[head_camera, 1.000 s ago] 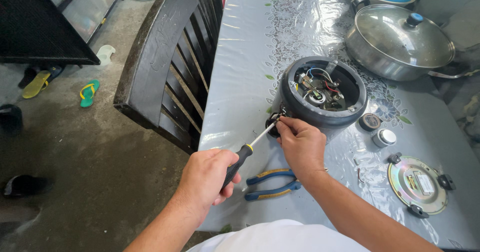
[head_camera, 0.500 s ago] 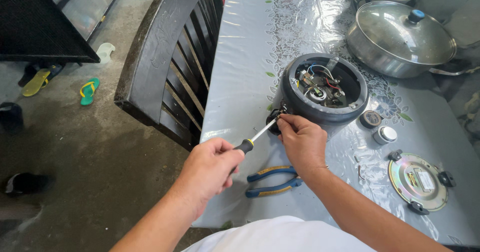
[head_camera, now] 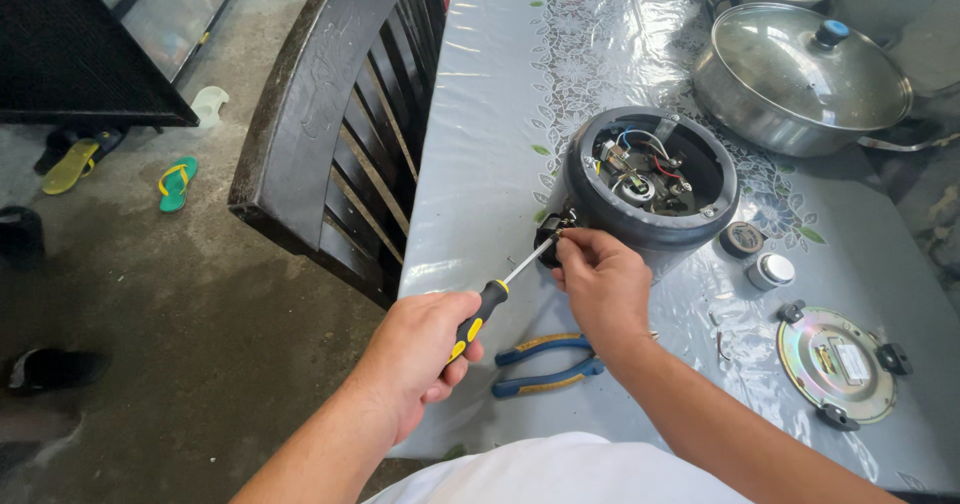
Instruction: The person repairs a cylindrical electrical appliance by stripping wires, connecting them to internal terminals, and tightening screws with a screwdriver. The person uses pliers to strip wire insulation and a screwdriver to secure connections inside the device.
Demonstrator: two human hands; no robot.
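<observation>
Fingers of left hand clenched round screwdriver handle; right hand pinches the shaft tip at the black side fitting of the upturned appliance base, mid-table. Risk: tip slips, jabbing right fingers, or the unbraced base skids toward the lidded pot.

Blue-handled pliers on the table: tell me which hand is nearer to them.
Left. The left hand, gripping the screwdriver, sits just left of the pliers. The right hand is above them, at the appliance base.
</observation>
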